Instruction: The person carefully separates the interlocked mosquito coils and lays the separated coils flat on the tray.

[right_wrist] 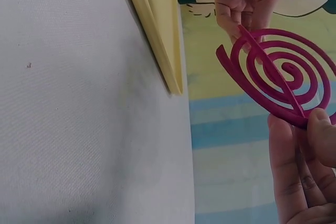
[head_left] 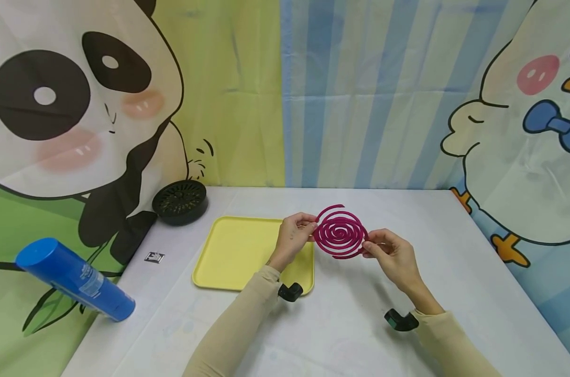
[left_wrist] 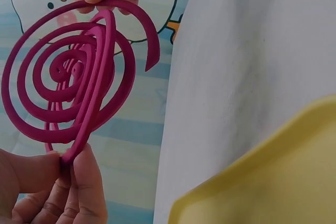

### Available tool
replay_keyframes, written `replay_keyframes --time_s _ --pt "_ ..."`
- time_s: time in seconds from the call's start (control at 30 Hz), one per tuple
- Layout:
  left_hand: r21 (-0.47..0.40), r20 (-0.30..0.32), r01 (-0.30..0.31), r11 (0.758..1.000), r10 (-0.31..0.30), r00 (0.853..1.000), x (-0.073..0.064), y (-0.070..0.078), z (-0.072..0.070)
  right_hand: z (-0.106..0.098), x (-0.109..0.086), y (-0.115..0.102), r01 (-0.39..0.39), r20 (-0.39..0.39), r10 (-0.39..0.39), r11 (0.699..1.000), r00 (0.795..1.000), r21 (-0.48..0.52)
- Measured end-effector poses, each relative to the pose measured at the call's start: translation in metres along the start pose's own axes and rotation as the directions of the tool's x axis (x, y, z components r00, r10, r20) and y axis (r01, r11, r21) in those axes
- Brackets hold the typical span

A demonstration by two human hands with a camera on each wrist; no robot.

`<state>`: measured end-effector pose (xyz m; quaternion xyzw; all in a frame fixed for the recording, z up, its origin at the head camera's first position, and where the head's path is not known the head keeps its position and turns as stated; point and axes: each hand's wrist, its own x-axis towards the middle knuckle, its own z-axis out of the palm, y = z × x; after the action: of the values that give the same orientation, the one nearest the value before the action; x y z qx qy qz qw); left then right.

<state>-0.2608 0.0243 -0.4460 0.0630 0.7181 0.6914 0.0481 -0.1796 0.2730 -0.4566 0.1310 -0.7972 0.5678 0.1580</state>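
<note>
A magenta pair of mosquito coils (head_left: pixel 340 234), spirals nested in one another, is held up above the table between both hands. My left hand (head_left: pixel 291 238) pinches the left edge between thumb and fingers. At the opposite edge, my right hand (head_left: pixel 394 257) pinches with thumb and fingertips. From the left wrist, the two spirals (left_wrist: pixel 94 98) stand at an angle to each other, partly pulled apart, with one loose outer end curving out near the right hand. In the right wrist view one spiral (right_wrist: pixel 287 72) is seen flat-on while the other crosses it nearly edge-on.
A yellow tray (head_left: pixel 219 254) lies behind and left of the hands on the white table (head_left: pixel 407 209). At the table's left back corner sits a black round slotted holder (head_left: pixel 180 201). A blue spray can (head_left: pixel 77 280) stands at the left edge, near a small metal piece (head_left: pixel 154 257).
</note>
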Motion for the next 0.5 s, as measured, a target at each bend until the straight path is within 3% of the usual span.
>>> replay_keyframes --time_s 0.2,0.5 --pt "-0.025 0.014 -0.049 0.998 0.05 0.999 -0.0015 0.0022 -0.0003 0.0013 0.0021 -0.0009 -0.042 0.015 0.042 0.999 0.999 0.017" --pt "-0.02 0.035 -0.04 0.999 0.041 0.999 -0.0031 0.0042 -0.0018 0.0029 0.0037 0.0009 -0.09 0.006 0.089 0.996 0.996 0.028"
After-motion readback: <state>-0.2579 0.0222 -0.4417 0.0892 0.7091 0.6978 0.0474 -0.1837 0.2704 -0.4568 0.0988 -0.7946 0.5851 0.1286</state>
